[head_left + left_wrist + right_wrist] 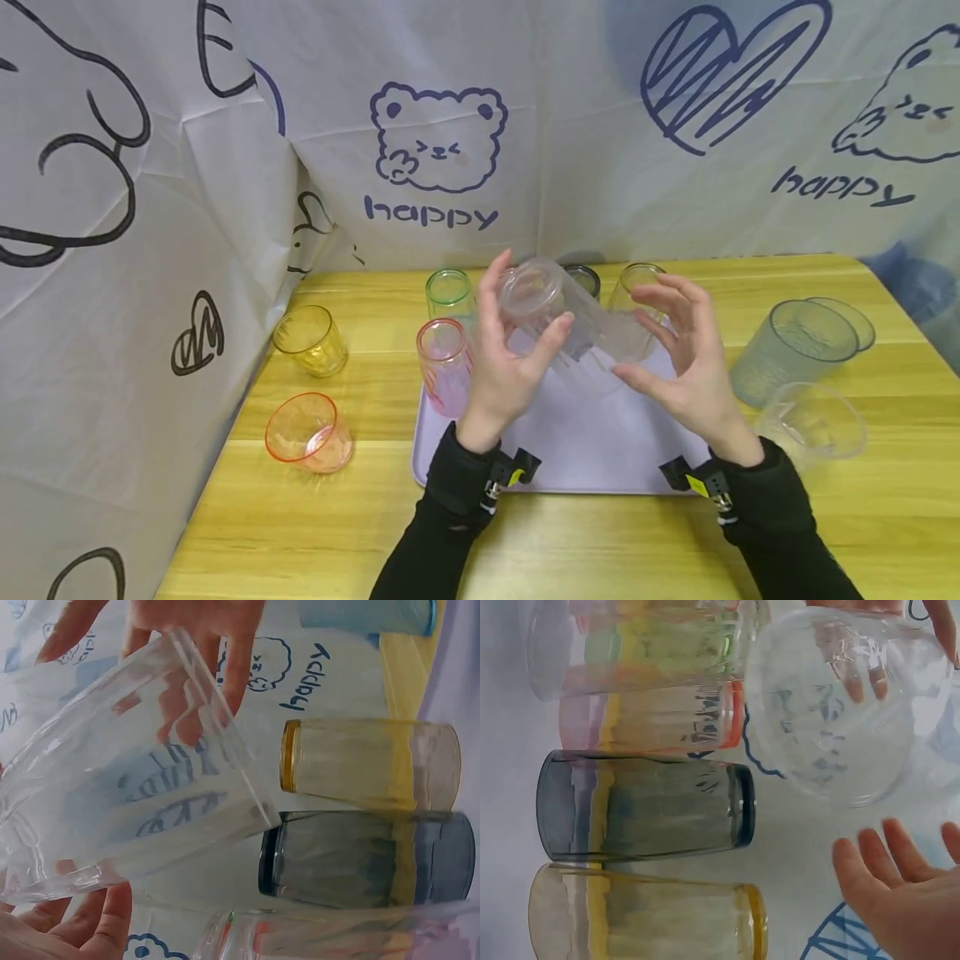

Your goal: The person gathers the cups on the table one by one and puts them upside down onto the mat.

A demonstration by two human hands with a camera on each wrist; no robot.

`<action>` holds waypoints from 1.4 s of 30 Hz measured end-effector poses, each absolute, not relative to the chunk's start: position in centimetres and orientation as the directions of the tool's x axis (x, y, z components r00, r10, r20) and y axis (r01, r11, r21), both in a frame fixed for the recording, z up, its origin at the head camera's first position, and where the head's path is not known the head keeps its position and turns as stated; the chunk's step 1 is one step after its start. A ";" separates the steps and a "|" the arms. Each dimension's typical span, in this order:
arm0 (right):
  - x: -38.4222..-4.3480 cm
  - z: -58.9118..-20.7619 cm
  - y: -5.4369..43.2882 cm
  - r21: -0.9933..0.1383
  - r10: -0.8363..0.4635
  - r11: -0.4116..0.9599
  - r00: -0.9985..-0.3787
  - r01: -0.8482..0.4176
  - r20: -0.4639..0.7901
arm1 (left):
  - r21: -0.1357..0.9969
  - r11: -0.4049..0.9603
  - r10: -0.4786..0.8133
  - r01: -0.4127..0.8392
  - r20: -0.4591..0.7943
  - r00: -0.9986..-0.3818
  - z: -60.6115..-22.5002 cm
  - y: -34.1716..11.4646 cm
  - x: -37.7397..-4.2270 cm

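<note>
My left hand (504, 358) grips a clear plastic tumbler (573, 308) near its base, thumb on one side and fingers on the other. The tumbler is tilted above the tray (600, 458), its wide mouth pointing down toward the right. My right hand (690, 367) is beside the mouth end, fingers spread and apart from the wall in the right wrist view. Behind the tumbler, a dark grey glass (645, 806) and an amber glass (645, 915) stand upside down on the tray. A red-based glass (652, 716) stands beside the dark one.
At the tray's left are a green-rimmed glass (448, 292) and a red-rimmed glass (444, 367). Farther left on the table stand a yellow glass (311, 342) and an orange-rimmed glass (307, 433). Blue-grey glasses (787, 354) and a clear glass (813, 425) are at the right.
</note>
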State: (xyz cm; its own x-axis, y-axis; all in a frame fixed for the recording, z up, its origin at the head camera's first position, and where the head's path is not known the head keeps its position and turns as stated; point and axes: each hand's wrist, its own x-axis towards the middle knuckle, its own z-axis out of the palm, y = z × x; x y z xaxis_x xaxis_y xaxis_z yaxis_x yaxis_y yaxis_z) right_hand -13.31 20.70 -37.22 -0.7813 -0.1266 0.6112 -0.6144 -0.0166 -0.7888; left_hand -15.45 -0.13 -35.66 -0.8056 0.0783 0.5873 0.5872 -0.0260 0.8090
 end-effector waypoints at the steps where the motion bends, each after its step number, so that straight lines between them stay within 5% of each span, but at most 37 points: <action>1: -13.1 -37.1 20.7 -0.796 -0.144 0.036 -0.791 -0.605 0.595 | 0.808 0.008 0.091 0.589 0.586 -0.805 -35.6 -0.1 -15.3; 7: -12.5 -37.0 19.7 -0.796 -0.199 0.323 -0.859 -0.512 0.472 | 0.793 0.195 0.126 0.577 0.564 -0.816 -35.5 0.0 -14.8; 12: -12.3 -37.5 18.8 -0.781 -0.228 0.430 -0.891 -0.453 0.392 | 0.742 0.294 0.153 0.602 0.585 -0.796 -35.6 0.2 -14.8; 28: -12.8 -39.1 17.8 -0.809 -0.219 0.440 -0.920 -0.391 0.325 | 0.617 0.490 0.223 0.616 0.594 -0.773 -35.9 0.8 -14.6; 42: -12.7 -39.3 17.9 -0.786 -0.231 0.482 -0.922 -0.387 0.312 | 0.601 0.491 0.278 0.631 0.578 -0.767 -36.2 1.3 -14.5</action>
